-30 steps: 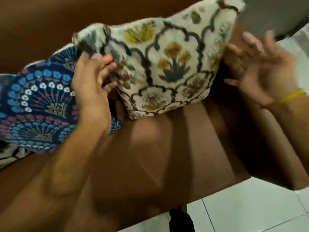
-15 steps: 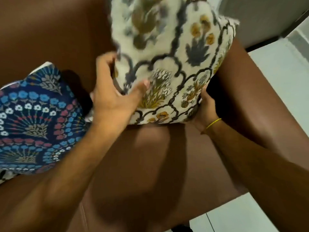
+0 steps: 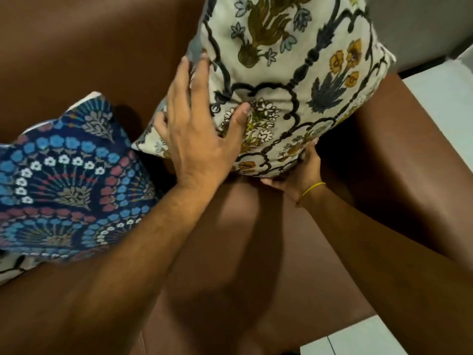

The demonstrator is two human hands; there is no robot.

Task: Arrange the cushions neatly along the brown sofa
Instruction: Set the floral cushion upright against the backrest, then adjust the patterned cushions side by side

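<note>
Hands apart, both on the cream floral cushion (image 3: 294, 73): the left hand (image 3: 197, 144) spreads straight fingers along its left side, thumb pressing the front, while the right hand (image 3: 299, 175) cups its lower right corner. The cushion stands upright at the brown sofa's (image 3: 256, 252) right end, beside the armrest (image 3: 396, 162). A blue patterned cushion (image 3: 64, 188) leans at the left. White floor tiles (image 3: 440, 111) and a grey wall (image 3: 422, 26) lie beyond.

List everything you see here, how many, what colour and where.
cream floral cushion: one, cream with dark and yellow flowers, upright at sofa's right end
blue patterned cushion: one, navy with blue, white and red flowers, on the seat, left
patterned fabric: one piece, white and black, bottom left, under the blue cushion
brown sofa: one, brown, under everything
tiled floor: white, right side
wristband: one, yellow, right wrist
left hand: one, pressing the cream cushion's left side
right hand: one, under its lower edge, fingers mostly hidden
</note>
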